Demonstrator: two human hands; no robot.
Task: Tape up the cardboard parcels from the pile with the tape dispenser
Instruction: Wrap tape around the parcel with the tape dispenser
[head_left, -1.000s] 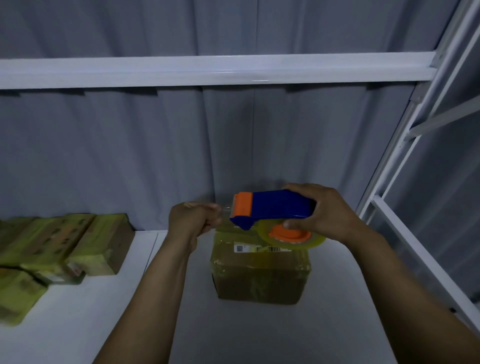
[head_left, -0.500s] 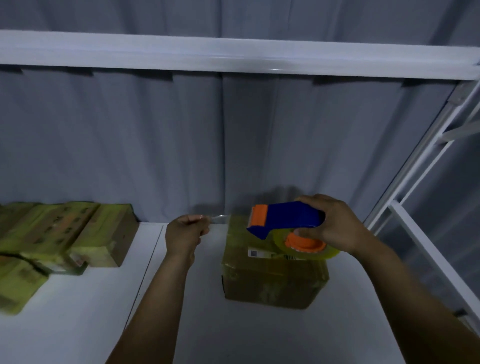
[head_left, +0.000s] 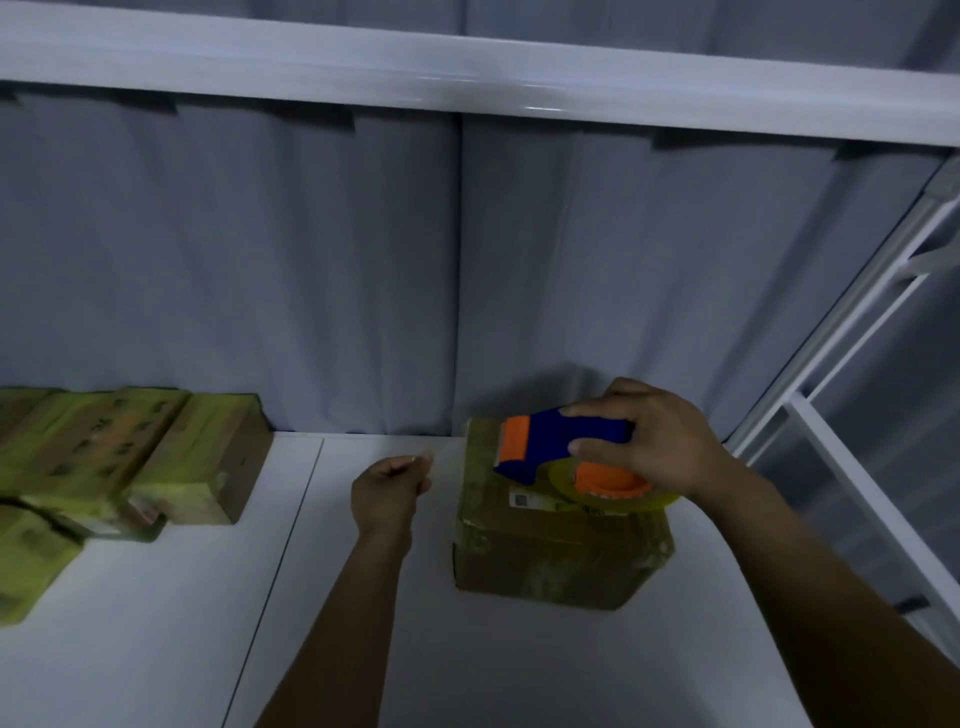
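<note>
Tape dispenser (head_left: 566, 436) held over a closed parcel (head_left: 561, 556) on the white table (head_left: 467, 665).
The right hand (head_left: 660, 441) grips the dispenser's blue body just above the parcel's top. The left hand (head_left: 387, 488), fingers curled, pinches the faint clear tape end (head_left: 422, 458) beside the parcel. A pile (head_left: 104, 457) of closed parcels lies far left, contents hidden.

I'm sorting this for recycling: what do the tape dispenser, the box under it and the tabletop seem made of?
Tape dispenser: moulded plastic by the look, blue body with orange parts, smooth.
Box: brown cardboard, glossy and yellowish where tape wraps it.
Tabletop: smooth white surface, perhaps laminate or painted board; dim light leaves that open.
</note>
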